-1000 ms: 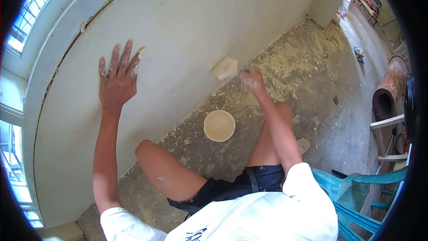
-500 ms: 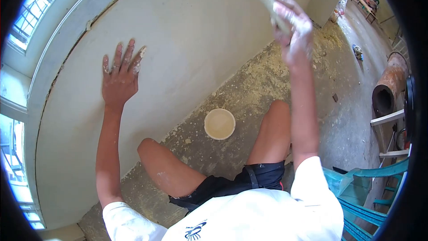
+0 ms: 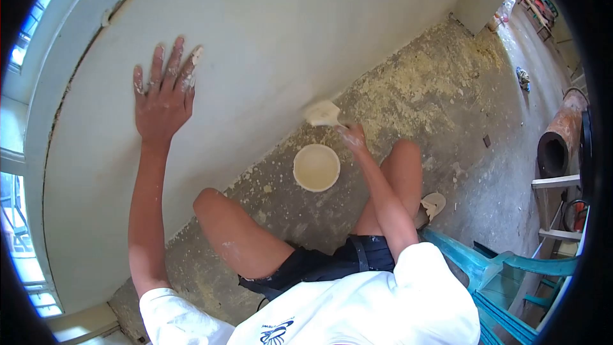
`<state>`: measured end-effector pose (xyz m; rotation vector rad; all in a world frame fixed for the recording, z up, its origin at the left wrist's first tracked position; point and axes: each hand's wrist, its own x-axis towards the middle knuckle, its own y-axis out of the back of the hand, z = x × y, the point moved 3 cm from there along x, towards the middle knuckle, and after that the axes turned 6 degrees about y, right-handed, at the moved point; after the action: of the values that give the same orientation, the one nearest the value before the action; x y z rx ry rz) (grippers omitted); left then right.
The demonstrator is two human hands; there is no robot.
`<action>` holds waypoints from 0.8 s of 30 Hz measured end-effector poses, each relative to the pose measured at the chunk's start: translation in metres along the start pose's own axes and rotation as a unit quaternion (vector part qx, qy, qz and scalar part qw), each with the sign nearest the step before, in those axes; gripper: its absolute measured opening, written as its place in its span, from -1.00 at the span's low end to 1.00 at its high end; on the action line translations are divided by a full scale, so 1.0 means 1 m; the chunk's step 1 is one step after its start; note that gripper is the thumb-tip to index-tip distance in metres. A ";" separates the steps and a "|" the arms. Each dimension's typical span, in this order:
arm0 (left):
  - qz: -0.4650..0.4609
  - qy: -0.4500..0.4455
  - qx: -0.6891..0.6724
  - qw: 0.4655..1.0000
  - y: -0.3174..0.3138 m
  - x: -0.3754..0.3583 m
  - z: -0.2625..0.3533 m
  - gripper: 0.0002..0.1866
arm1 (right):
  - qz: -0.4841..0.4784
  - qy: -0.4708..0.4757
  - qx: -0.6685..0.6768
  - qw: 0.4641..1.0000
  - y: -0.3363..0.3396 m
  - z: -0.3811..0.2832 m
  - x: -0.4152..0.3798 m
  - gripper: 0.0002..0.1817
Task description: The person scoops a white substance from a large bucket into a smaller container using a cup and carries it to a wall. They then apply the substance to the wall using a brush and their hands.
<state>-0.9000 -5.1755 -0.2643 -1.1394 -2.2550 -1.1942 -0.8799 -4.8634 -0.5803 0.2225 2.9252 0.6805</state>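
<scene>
The left hand (image 3: 163,105) lies spread open on the pale wall (image 3: 274,32); the right hand (image 3: 352,137) grips a paddle-shaped tool (image 3: 322,114) low by it. A round tub (image 3: 317,190) sits on the splattered concrete floor (image 3: 408,96), a teal plastic chair (image 3: 469,263) to the right.

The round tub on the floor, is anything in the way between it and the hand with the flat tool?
Nothing visible is in the way. Between the right hand, holding the flat tool, and the tub, only spattered floor shows.
</scene>
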 end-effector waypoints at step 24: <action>-0.019 0.028 0.100 0.994 -0.019 -0.006 -0.004 -0.55 | 0.059 0.022 0.237 0.969 0.072 -0.146 -0.029 -0.69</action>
<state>-0.9120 -5.1878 -0.2759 -0.9789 -2.3028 -0.9763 -0.8668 -4.8665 -0.4155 0.4330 3.0901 -0.0178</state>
